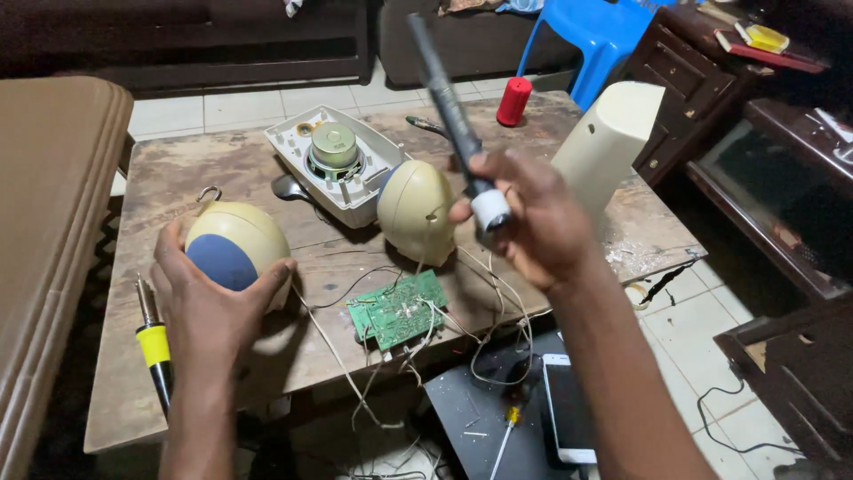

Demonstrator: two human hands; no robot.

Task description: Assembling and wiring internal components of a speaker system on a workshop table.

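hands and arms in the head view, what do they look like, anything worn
Both arms are bare up to the edge of the picture: no sleeves, gloves, watch or bands show. The left hand and right hand have bare fingers with no rings visible. Nothing is marked or taped on either forearm.

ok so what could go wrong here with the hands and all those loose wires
The right hand holds a dark rod-shaped tool raised above the table; swung down, it could strike the exposed speaker cone.

The green circuit board lies at the table edge with thin wires hanging over it; a snag could drag it off.

The left hand steadies a round cream and blue speaker, which might roll once released.
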